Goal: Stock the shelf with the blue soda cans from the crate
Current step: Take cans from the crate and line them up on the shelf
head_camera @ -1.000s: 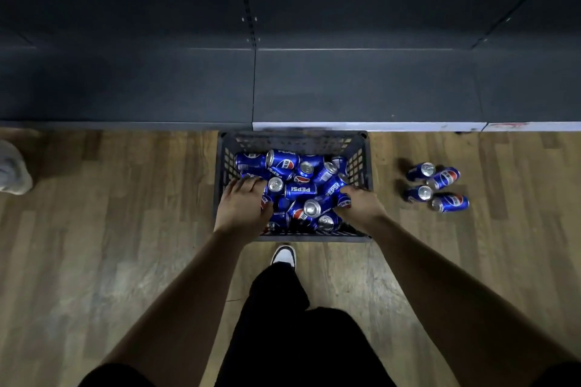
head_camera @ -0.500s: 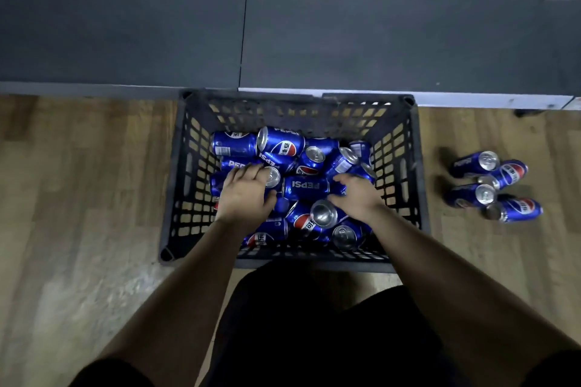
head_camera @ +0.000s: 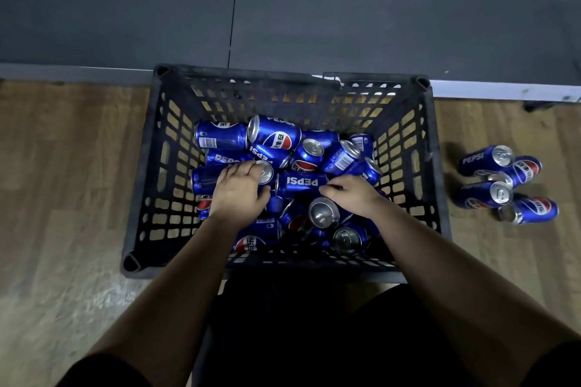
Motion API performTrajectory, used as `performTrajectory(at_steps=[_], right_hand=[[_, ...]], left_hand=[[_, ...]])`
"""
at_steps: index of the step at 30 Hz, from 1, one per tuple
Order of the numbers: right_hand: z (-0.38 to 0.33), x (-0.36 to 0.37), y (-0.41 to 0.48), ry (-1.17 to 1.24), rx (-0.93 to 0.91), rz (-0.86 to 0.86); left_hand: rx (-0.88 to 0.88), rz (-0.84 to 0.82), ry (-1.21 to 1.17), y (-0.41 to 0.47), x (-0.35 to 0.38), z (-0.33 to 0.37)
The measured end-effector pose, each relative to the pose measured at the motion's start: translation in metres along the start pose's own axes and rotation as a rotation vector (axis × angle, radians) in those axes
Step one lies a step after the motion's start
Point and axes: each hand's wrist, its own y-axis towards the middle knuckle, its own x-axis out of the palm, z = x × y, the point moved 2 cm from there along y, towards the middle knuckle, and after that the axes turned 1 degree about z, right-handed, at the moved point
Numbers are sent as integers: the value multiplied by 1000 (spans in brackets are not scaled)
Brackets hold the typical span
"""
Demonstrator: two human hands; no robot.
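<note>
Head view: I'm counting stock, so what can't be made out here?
All in the head view.
Crate: how many cans lie buried under the top layer and both hands.
Left hand, right hand: seen from the back, so any grip on the cans is hidden.
Shelf: cut off by the top edge.

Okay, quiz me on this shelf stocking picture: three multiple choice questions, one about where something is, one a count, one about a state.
1. The loose cans lie: A on the floor right of the crate; B left of it; C behind it.
2. The loose cans number: A two; B four; C seven.
3. The visible part of the shelf is: A full; B half stocked; C bare of cans.
Answers: A, they lie on the wood beyond the crate's right wall; B, four blue bodies show there; C, only dark panels show.
</note>
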Motion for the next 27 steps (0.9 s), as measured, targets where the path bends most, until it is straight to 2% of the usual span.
performTrajectory(at_steps=[6, 13, 21, 27], right_hand=[[-3, -2, -11, -16, -34, -192], [5, 0, -14, -169, -90, -269], [13, 8, -16, -101, -210, -153], [8, 6, -23, -87, -222, -92]], left_hand=[[8, 15, -3, -3, -5, 6], [16, 16, 19, -7, -7, 7], [22, 33, 30, -14, -9, 10], [27, 47, 39, -18, -11, 8]])
